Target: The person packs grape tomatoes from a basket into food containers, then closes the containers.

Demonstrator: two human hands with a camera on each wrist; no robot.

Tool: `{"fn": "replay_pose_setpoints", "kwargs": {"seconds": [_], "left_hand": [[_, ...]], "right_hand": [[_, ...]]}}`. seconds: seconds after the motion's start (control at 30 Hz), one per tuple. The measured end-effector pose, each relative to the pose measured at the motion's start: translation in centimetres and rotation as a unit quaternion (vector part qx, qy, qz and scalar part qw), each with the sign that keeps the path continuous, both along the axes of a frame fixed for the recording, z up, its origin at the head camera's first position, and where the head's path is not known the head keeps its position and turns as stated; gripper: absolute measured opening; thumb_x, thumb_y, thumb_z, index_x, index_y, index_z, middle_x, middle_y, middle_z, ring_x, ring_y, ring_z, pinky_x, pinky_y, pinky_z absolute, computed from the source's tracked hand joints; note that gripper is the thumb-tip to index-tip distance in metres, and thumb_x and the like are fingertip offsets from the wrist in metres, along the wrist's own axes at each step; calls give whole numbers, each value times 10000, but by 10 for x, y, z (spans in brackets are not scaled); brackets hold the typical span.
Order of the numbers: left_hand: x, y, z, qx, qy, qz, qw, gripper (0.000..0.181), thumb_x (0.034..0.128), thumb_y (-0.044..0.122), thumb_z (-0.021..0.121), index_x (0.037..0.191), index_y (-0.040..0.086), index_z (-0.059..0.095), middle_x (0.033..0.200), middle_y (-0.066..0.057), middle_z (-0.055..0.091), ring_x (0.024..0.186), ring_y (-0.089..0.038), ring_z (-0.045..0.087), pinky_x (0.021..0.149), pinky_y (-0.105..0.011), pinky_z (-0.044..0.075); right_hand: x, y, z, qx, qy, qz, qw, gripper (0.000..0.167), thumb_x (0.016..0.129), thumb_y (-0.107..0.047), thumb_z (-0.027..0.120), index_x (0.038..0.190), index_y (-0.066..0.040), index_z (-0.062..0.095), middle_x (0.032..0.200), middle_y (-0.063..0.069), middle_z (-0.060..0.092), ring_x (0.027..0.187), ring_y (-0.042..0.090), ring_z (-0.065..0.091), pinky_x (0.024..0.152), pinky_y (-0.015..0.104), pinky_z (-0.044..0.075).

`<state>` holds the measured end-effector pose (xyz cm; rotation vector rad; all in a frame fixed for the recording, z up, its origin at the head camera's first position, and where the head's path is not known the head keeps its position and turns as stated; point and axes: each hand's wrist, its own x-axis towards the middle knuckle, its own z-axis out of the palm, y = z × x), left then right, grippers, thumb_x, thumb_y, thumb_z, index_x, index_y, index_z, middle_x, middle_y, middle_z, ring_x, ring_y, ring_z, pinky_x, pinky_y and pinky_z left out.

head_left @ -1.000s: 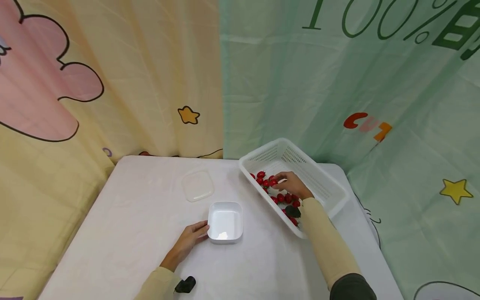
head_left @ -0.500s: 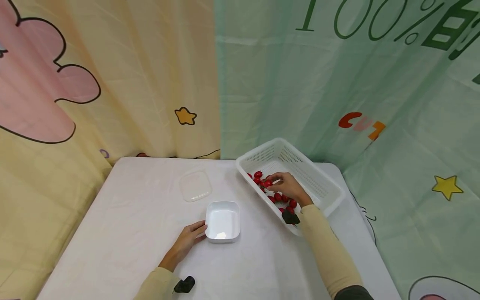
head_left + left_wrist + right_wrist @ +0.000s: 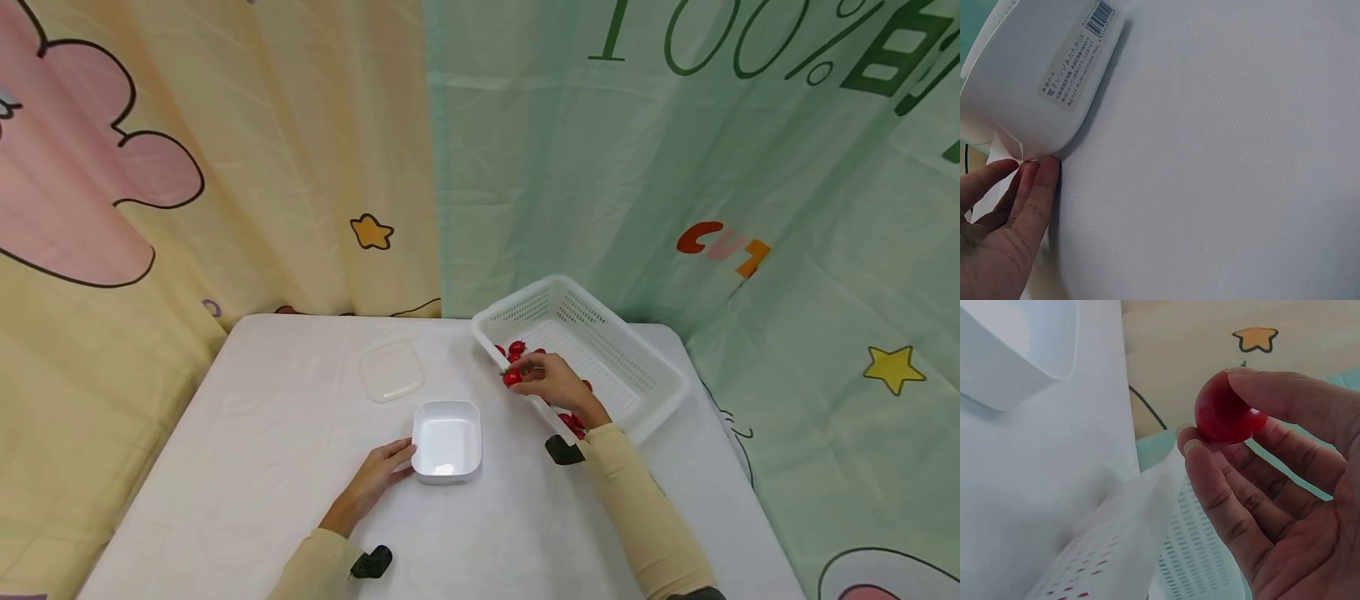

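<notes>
Behind the left side of the white-covered worktop (image 3: 225, 467), a yellow curtain (image 3: 300, 150) is seen, printed with a pink shape (image 3: 82, 167) and a small orange star (image 3: 372, 232). Left of the worktop's middle, the left hand (image 3: 372, 479) is laid against a white square container (image 3: 447, 446); its fingers are stretched out rather than clenched, and the container's left side is touched by their tips. Nearer the far edge, a clear lid (image 3: 392, 371) is laid flat. The container is set just right of that hand, upright, and a printed label (image 3: 1075, 62) is seen on its wall. Farther right, a red cherry tomato (image 3: 512, 378) is pinched between the thumb and fingertips of the right hand (image 3: 553, 382), and is held above the left rim of a white perforated basket (image 3: 645, 400). The basket is placed aslant near the far right corner; along its left side loose tomatoes (image 3: 517, 347) are gathered, partly hidden by the hand. Behind, a green curtain (image 3: 570, 167) is hung.
</notes>
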<state>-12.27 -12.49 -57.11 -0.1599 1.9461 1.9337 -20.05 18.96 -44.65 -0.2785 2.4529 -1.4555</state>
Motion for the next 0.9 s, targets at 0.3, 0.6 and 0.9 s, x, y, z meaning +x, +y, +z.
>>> {"fn": "replay_pose_setpoints", "kwargs": {"seconds": [0.3, 0.6, 0.9], "left_hand": [[0, 0, 1, 31, -41, -21, 10000, 541, 972, 210, 578, 1345, -154, 432, 1379, -305, 453, 1195, -365, 538, 988, -448, 495], [1, 0, 0, -25, -3, 33, 10000, 531, 973, 205, 574, 1342, -152, 439, 1372, -299, 466, 1185, -361, 548, 983, -447, 498], [-1, 3, 0, -111, 21, 34, 9999, 571, 985, 244, 554, 1347, -174, 411, 1404, -323, 417, 1226, -402, 507, 990, -439, 493]], "right_hand": [[8, -22, -9, -367, 12, 257, 9990, 303, 823, -118, 765, 1101, -39, 674, 997, 72, 700, 832, 193, 665, 778, 341, 574], [18, -46, -25, -610, 187, 724, 9953, 289, 835, -89, 747, 1099, -4, 668, 1025, 126, 694, 885, 215, 656, 781, 322, 581], [26, -65, -45, -510, 21, 752, 9959, 275, 835, -94, 750, 1088, -21, 672, 993, 82, 696, 883, 195, 624, 775, 291, 566]]}}
